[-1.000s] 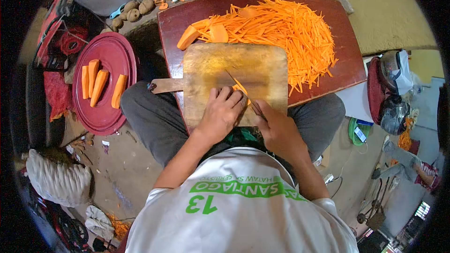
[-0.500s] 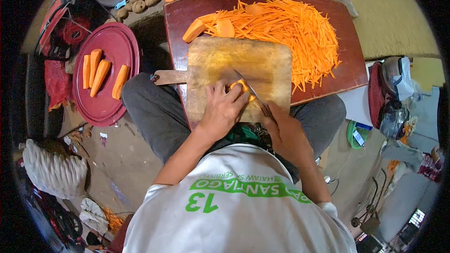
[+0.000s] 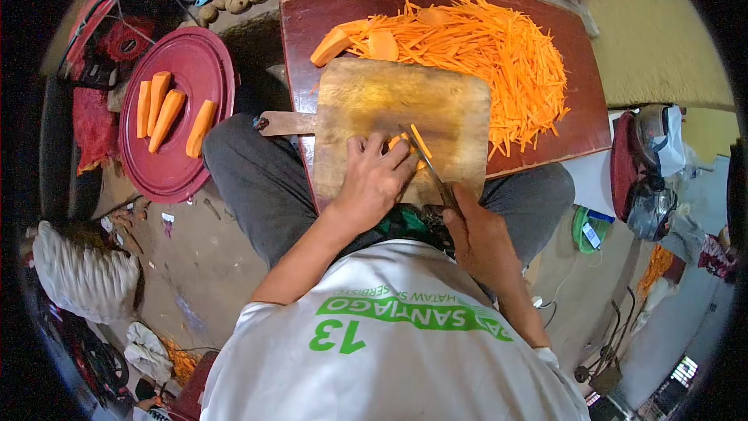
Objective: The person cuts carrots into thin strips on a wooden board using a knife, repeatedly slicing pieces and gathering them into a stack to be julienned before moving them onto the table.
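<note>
A wooden cutting board (image 3: 397,97) lies before me, its handle pointing left. My left hand (image 3: 372,179) presses with bent fingertips on a piece of carrot (image 3: 396,144) near the board's front edge; the fingers partly hide it. In my right hand (image 3: 477,230) is a knife (image 3: 430,170), its fingers wrapped round the handle. The blade stands beside the left fingertips, against the carrot. A cut carrot strip (image 3: 421,141) lies along the blade's right side. Behind and right of the board spreads a large heap of carrot strips (image 3: 506,62).
The board rests on a red-brown table (image 3: 573,140). Larger carrot pieces (image 3: 331,47) lie at its far left. On the left, a red round lid (image 3: 167,179) holds several peeled carrots (image 3: 166,121). Brown potato-like roots (image 3: 237,1) sit on the floor behind. A green container (image 3: 580,230) stands at right.
A carrot strip now stands apart on the right of the blade. The knife and right hand have shifted slightly down and right. The whole view has also shifted a little.
</note>
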Demonstrator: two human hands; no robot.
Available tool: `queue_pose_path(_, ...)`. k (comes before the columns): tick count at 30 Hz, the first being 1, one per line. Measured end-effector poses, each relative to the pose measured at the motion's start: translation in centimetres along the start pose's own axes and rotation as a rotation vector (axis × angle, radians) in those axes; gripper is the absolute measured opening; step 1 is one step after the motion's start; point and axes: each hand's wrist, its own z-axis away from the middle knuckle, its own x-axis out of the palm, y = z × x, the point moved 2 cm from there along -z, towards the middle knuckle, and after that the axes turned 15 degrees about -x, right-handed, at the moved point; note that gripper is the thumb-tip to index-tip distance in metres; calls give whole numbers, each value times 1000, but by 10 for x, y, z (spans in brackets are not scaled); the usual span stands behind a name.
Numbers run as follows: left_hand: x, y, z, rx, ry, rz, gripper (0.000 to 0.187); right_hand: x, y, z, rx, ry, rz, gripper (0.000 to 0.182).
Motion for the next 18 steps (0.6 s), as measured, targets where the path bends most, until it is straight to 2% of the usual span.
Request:
queue_pose_path(7,3,-1,1,-26,-32,18,25,9,14,-58,-58,-45,-24,36)
queue_pose_path(13,-2,-3,0,19,3,8,24,2,6,7,-40,65,-59,34)
queue_pose_path(16,-3,-2,1,3,-42,-16,24,18,13,-19,-97,58,60,36)
queue_pose_path(18,-1,0,1,-15,-38,-39,24,19,22,-49,-103,46,13,38)
